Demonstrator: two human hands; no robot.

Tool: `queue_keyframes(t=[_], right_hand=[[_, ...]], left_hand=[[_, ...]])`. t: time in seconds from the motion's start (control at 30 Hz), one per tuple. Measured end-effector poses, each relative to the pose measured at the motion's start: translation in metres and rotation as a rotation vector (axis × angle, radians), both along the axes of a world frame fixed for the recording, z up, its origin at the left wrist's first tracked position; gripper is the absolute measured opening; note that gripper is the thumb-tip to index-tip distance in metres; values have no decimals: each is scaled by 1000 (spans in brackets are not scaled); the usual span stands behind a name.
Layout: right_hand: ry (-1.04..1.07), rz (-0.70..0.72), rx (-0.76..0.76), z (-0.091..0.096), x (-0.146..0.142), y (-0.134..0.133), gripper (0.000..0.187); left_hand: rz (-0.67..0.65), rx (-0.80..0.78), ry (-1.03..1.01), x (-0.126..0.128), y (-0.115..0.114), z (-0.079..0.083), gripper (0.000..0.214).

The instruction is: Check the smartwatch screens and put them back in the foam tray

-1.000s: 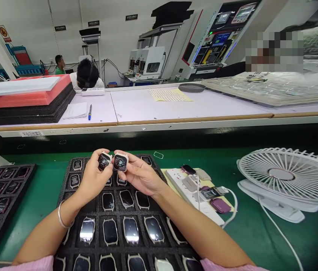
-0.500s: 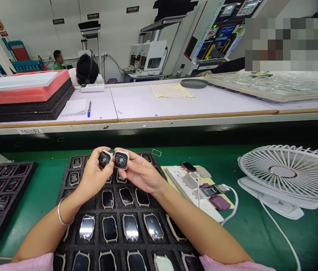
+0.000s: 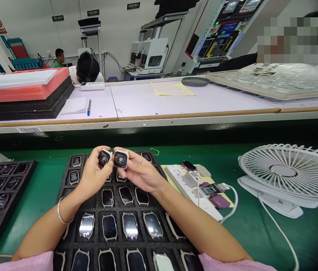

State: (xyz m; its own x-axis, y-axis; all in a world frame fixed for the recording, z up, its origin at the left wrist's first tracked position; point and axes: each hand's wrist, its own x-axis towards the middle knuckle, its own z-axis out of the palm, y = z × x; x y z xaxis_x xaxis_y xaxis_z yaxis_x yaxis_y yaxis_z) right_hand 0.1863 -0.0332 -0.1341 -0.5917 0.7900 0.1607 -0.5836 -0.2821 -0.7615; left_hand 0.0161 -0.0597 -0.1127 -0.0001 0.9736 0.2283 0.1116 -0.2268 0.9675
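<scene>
Two squarish black-faced watches (image 3: 120,159) at eight o'clock are looking glossy, a rectangular black foam tray (image 3: 119,210) at seven matt and rough, a round white plastic fan (image 3: 283,170) at three smooth

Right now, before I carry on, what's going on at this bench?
A person is holding two light-framed watches side by side: the left hand grips one watch and the right hand grips a second watch. Both screens are lit. They're held over a black foam tray with more watches in its slots. A power strip and a white fan sit to the right.
</scene>
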Motion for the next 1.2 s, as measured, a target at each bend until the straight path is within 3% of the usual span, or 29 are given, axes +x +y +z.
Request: queue_keyframes(t=[1.2], right_hand=[[0, -11, -18, 2, -1, -2, 43]], left_hand=[[3, 5, 9, 0, 0, 0, 37]])
